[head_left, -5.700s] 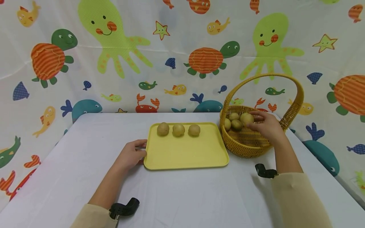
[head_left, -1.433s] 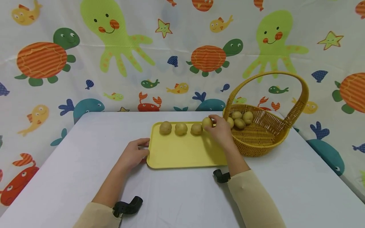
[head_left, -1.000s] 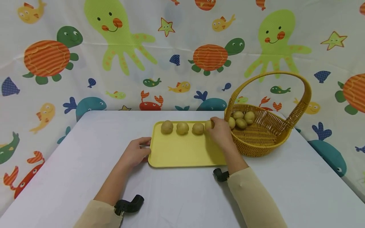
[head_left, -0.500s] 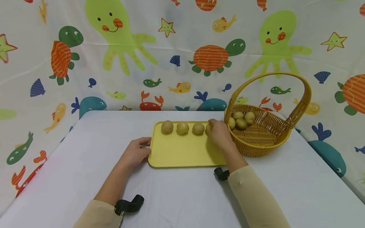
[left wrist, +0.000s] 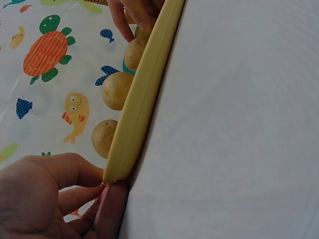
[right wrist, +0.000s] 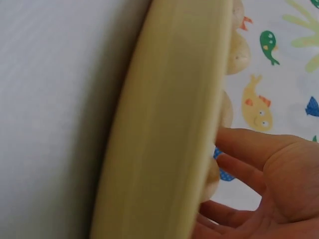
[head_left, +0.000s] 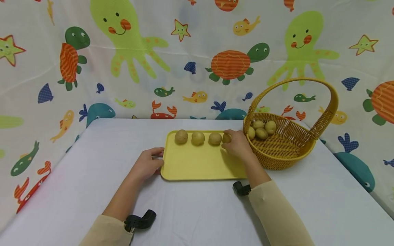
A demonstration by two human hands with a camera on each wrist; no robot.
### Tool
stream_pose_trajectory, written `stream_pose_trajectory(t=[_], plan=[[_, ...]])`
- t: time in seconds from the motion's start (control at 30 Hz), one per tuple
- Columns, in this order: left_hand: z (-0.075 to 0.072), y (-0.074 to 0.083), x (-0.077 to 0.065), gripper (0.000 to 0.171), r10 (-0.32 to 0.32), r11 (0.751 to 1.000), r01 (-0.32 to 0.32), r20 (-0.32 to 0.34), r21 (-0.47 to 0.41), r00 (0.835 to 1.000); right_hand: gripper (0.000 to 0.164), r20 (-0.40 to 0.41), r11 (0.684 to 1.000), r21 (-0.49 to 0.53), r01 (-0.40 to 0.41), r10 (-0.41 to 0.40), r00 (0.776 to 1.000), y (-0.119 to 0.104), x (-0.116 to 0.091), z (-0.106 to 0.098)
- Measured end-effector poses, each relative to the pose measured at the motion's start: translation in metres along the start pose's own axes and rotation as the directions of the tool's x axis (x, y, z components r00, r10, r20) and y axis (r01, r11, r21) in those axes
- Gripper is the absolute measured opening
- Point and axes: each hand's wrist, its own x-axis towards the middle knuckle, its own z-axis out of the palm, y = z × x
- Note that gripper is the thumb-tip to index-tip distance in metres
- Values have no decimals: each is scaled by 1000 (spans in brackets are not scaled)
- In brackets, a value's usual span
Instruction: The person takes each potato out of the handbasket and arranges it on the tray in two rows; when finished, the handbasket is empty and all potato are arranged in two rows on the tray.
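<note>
A yellow tray (head_left: pixel 197 165) lies on the white table with three potatoes, the left (head_left: pixel 181 136), middle (head_left: pixel 198 138) and right (head_left: pixel 214 138), along its far edge. One more potato (head_left: pixel 226 138) sits at the row's right end, partly hidden by my right hand (head_left: pixel 237 145). That hand's thumb and fingers are spread around it; in the right wrist view the thumb stands apart from this potato (right wrist: pixel 212 183). My left hand (left wrist: pixel 55 191) pinches the tray's left rim, thumb above and a finger below.
A wicker basket (head_left: pixel 277 164) with a tall arched handle stands just right of the tray, holding several potatoes (head_left: pixel 261 133). Behind the table (head_left: pixel 197 212) hangs a cloth (head_left: pixel 197 30) printed with sea animals. Black wrist cameras (head_left: pixel 140 220) sit on both forearms.
My right hand has carried a potato from the basket to the tray and set it at the right of the row. Its thumb has since spread away. The left hand stays at the rim.
</note>
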Motion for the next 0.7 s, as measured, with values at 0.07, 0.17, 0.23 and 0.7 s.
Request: stream_pose_trajectory(t=[0.07,0.17,0.23,0.7], plan=[[0,0,1,65,0,1000,0,3,-1,1000,60,11,1000,17,-4,4,1000,1,0,-1],[0,0,2,66,1,1000,-1,6,-7,1000,63,30,999,33,-9,8,1000,0,-2,-2],[-1,0,3,66,0,1000,1,7,-10,1000,65,42,999,40,-16,14,999,-1,-4,-3],[-1,-1,3,65,7,1000,-7,13,2,1000,77,68,994,108,24,-31,997,-2,-26,-12]])
